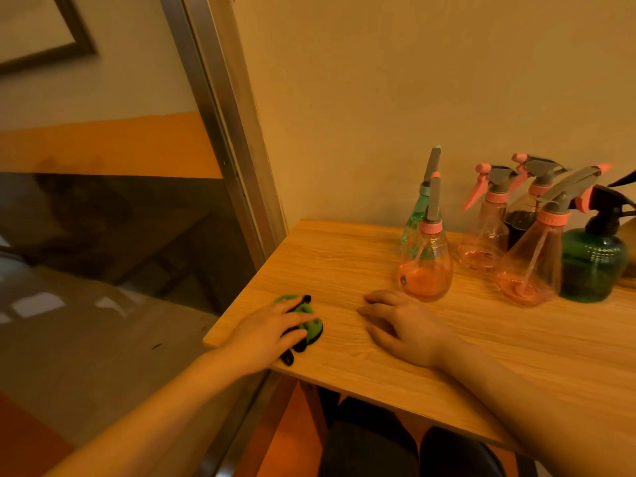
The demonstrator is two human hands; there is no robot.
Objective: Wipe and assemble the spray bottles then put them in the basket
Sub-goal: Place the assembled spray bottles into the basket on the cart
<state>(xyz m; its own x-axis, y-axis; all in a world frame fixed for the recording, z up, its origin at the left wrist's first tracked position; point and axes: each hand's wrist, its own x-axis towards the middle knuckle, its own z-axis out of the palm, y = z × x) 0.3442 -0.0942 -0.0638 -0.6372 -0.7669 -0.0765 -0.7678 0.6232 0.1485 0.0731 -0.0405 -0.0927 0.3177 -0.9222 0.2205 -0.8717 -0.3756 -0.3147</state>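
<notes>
Standing in a loose cluster at the far right of the wooden table (344,266), near the wall, are several spray bottles: a pale green bottle (414,222) at the back left, a pink bottle (426,266) in front of it and overlapping it in view, two more pink bottles (488,232) behind, another pink bottle (531,266) leaning toward the camera, and a dark green bottle (592,266) with a black sprayer at the far right. All wear their spray heads. A metal door frame (220,139) runs down just left of the table's corner.

The front pink bottle stands just beyond the right hand (402,321), near its fingertips but apparently not touching; the view is too soft to be sure. The left hand (272,325) lies well apart from every bottle, near the table's left corner.

The left hand rests palm down with fingers spread over a green and black cloth (308,323), pressing it to the tabletop. The right hand lies flat on the bare wood, fingers loosely extended, holding nothing.
</notes>
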